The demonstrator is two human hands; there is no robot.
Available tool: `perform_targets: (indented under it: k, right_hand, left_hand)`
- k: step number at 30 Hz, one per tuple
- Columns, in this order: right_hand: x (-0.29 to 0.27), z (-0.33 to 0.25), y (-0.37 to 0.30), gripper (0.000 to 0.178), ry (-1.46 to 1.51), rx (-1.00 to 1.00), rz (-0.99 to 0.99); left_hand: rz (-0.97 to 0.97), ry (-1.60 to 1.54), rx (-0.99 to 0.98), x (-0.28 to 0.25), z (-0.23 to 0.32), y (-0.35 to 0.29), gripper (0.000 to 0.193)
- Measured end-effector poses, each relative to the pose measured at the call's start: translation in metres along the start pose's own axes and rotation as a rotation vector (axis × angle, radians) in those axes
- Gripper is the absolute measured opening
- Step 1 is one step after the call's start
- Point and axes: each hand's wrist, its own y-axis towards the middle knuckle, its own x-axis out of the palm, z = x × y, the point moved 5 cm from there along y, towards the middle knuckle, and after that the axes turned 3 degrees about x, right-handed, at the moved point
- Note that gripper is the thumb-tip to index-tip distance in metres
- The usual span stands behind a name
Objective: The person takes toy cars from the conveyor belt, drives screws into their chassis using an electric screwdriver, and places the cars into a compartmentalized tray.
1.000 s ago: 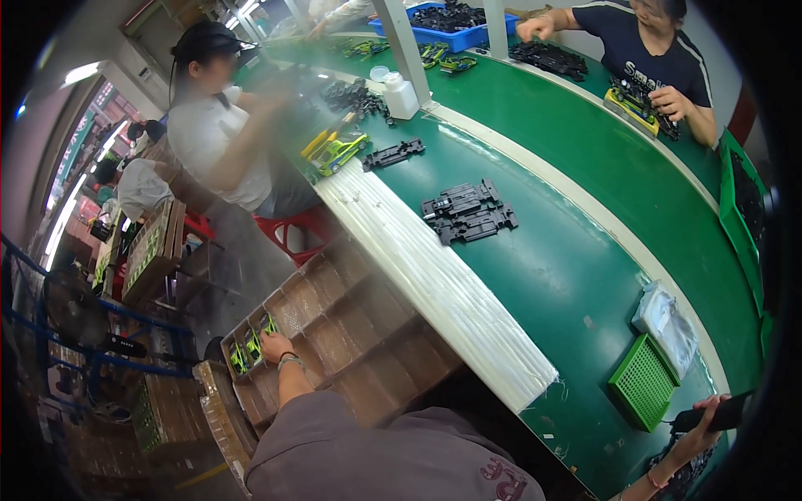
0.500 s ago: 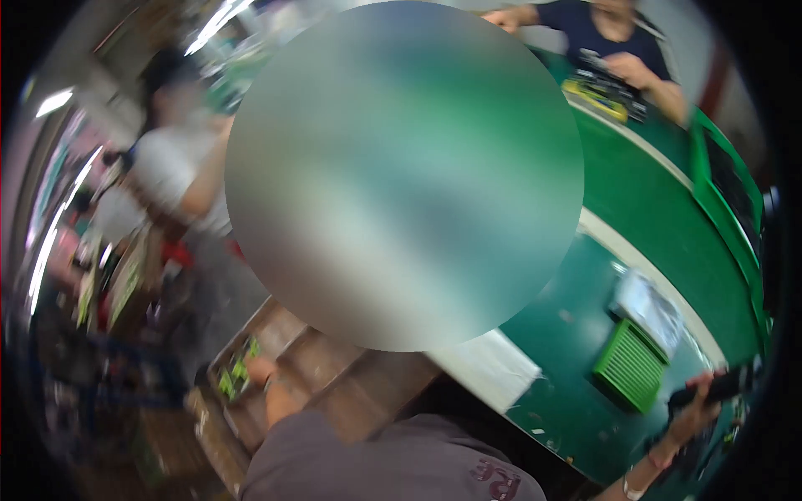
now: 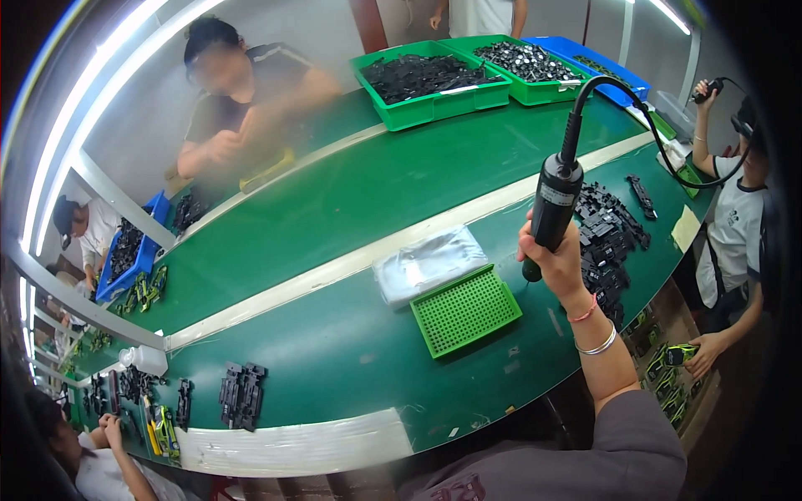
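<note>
Looking down, we see our right hand (image 3: 553,257) wrapped around a black screwdriver (image 3: 555,207), tip down above the surface (image 3: 334,359), between a green basket (image 3: 464,314) and piled black parts (image 3: 608,238); we cannot tell what our left hand holds.

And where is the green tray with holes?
In the head view, the tray lies right of centre on the table, below the plastic bag and left of the right hand.

Factory-type assembly workshop. Evidence, relative to green counter (image 3: 317,342): parts bins (image 3: 447,107) along its far edge, loose black parts (image 3: 603,242) on it, corded hand tool (image 3: 555,204) above it, workers (image 3: 739,221) around it.
</note>
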Motion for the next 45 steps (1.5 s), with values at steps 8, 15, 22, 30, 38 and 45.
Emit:
perform_targets:
  k: [8,15,22,30,38,45]
  right_hand:
    - [0.013,0.006,-0.004,0.032,0.058,0.0,-0.064]
    - [0.01,0.008,-0.003,0.043,-0.018,-0.009,-0.034]
    - [0.009,0.002,0.002,0.043,-0.098,-0.053,0.006]
    - [0.003,0.005,-0.002,0.017,-0.035,-0.066,0.107]
    - [-0.006,0.004,0.0,0.023,-0.141,-0.118,0.154]
    - [-0.009,0.001,0.001,0.021,-0.197,-0.128,0.159]
  left_hand:
    - [0.056,0.071,-0.128,-0.052,-0.073,0.019,0.036]
    - [0.049,0.081,-0.211,-0.059,-0.096,0.002,0.036]
    - [0.04,0.088,-0.294,-0.06,-0.124,-0.016,0.036]
    - [0.043,0.146,-0.447,-0.091,-0.192,-0.064,0.036]
    - [0.053,0.212,-0.594,-0.129,-0.254,-0.113,0.036]
    - [0.044,0.223,-0.655,-0.137,-0.256,-0.131,0.036]
